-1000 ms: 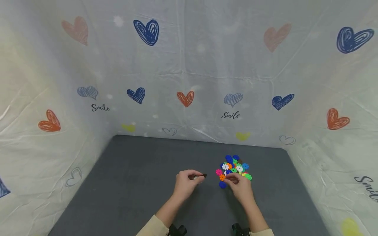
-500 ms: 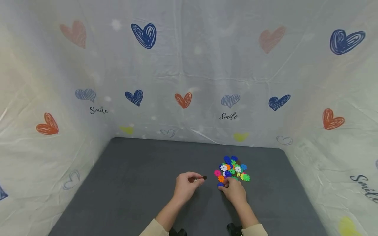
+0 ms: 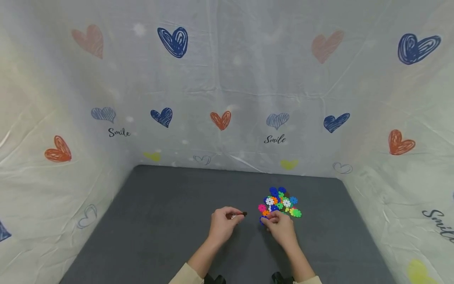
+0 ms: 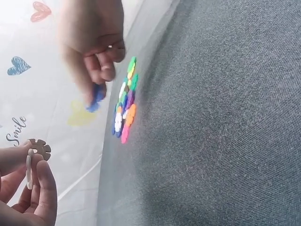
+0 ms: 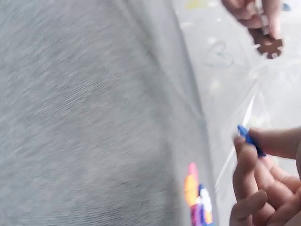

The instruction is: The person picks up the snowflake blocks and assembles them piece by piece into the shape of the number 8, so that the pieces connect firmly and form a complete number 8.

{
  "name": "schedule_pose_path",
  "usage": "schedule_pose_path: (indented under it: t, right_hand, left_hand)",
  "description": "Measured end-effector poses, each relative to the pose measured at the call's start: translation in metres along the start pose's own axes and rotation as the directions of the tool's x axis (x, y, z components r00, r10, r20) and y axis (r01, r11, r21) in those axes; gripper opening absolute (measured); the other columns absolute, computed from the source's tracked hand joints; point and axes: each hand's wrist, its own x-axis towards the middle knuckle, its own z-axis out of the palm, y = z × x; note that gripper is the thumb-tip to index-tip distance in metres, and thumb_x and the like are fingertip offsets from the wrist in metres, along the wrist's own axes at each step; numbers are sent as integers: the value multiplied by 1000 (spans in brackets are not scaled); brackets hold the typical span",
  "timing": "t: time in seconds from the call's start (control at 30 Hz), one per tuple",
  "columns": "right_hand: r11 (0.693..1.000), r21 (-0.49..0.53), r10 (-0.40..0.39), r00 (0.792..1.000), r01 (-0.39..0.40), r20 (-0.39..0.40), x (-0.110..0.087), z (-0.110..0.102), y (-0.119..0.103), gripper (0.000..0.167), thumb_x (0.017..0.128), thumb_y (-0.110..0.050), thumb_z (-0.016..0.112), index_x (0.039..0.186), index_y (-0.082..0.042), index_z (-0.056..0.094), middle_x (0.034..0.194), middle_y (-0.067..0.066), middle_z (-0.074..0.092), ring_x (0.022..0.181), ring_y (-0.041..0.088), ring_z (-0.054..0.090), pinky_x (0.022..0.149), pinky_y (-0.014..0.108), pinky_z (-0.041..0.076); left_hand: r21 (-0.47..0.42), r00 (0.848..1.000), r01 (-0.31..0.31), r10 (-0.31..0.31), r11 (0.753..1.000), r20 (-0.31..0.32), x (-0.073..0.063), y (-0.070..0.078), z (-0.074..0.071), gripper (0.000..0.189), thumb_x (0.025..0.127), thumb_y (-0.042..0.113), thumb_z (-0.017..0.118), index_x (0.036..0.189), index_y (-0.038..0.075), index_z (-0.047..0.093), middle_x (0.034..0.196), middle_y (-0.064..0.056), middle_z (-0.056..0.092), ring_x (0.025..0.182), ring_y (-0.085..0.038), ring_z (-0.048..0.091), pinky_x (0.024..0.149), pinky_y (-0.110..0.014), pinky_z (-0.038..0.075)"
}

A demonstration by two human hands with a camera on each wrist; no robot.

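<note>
My left hand (image 3: 222, 227) pinches a brown notched disc (image 4: 41, 149) joined with a white disc (image 4: 29, 169) set on edge across it. Between the thumb and forefinger of my right hand (image 3: 281, 228) is a blue notched disc (image 5: 250, 140), held above the table in front of the pile. Behind that hand lies the pile of coloured notched discs (image 3: 286, 203), in white, green, orange, pink, blue and other colours. The two hands are apart, with the left one farther from the pile. Fingers hide part of each held piece.
The dark grey table (image 3: 170, 205) extends around the pile and under both hands. A pale curtain (image 3: 244, 79) printed with hearts and the word Smile closes off the back and sides. Black wrist-camera mounts (image 3: 214, 279) show at the lower edge.
My right hand has moved left and down to the pile's front, taken hold of the blue disc there and raised it slightly. The left hand keeps its pieces, nearly still.
</note>
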Motion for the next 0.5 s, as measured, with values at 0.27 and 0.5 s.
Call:
schedule_pose_path:
  t: [0.27, 0.5]
  right_hand:
    - [972, 217, -100, 994, 88, 44, -6, 6, -22, 18, 94, -16, 73, 97, 0, 65, 67, 9, 72, 54, 16, 63, 54, 25, 50]
    - [962, 253, -112, 993, 103, 23, -5, 13, -31, 18, 94, -18, 72, 103, -2, 70, 70, 8, 73, 55, 13, 62, 56, 24, 51]
  left_hand:
    - [8, 1000, -9, 9, 1000, 2, 0, 0, 0, 10, 88, 25, 80, 90, 16, 78, 83, 2, 67, 59, -8, 51, 50, -24, 44]
    - [26, 1000, -29, 29, 999, -3, 1, 1, 0, 9, 88, 26, 80, 89, 17, 78, 80, 3, 65, 60, -9, 49, 50, -23, 42]
